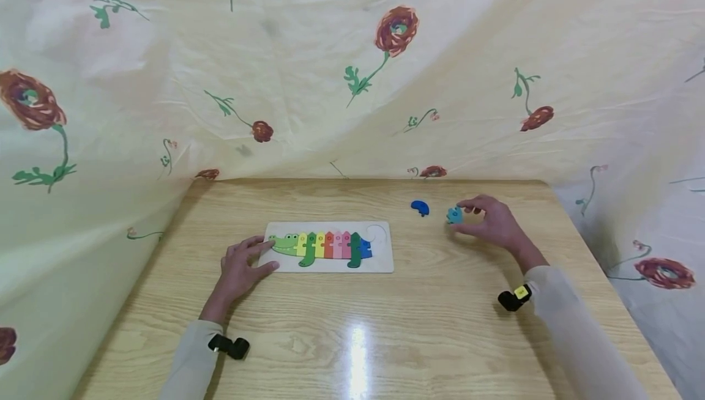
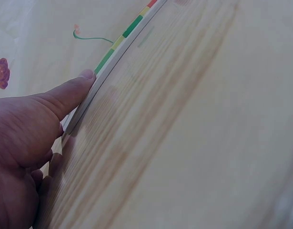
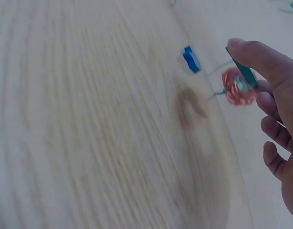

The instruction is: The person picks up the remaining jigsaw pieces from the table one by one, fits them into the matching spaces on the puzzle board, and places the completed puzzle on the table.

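A wooden crocodile puzzle board (image 1: 330,268) lies flat on the table, with a green head and a row of coloured pieces in it. At its left end rests my left hand (image 1: 240,267), the straight thumb (image 2: 75,93) touching the board's near edge in the left wrist view. My right hand (image 1: 492,224) pinches a light-blue puzzle piece (image 1: 454,214) between thumb and fingers, off to the right of the board. In the right wrist view this piece (image 3: 242,69) appears edge-on, above the table. A dark-blue curved puzzle piece (image 1: 420,207) lies on the table between board and right hand.
The wooden table (image 1: 308,326) ends at the back against a flowered cloth (image 1: 308,82), which also hangs along both sides. An outlined curved space (image 1: 377,232) shows at the board's upper right, above a blue piece.
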The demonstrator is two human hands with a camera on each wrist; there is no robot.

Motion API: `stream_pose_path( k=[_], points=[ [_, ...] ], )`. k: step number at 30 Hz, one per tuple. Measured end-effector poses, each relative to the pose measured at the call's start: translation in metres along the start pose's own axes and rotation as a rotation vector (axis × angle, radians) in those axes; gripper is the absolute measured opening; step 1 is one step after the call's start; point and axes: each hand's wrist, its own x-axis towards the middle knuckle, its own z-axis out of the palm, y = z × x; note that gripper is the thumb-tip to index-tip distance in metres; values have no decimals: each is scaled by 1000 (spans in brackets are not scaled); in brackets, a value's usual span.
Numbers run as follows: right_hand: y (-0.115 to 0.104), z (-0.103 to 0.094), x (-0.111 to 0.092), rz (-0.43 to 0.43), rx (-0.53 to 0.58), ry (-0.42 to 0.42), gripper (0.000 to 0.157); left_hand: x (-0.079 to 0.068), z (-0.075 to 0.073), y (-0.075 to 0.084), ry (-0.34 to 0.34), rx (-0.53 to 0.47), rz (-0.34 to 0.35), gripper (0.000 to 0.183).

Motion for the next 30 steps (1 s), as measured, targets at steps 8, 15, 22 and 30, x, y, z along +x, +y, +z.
stream_pose_path(
  k=[8, 15, 22, 30],
  points=[
    [-28, 3, -3, 29, 28, 48, 52, 0, 0, -2, 0, -2, -4, 62],
    [-49, 9, -6, 59, 73, 63, 53, 0, -1, -1, 2, -5, -9, 62],
    [-73, 16, -9, 56, 94, 97, 54, -1, -1, 0, 2, -1, -17, 62],
    [-90, 32, -10, 64, 100, 127, 55, 0, -1, -1, 4, -5, -14, 62]
  ],
)
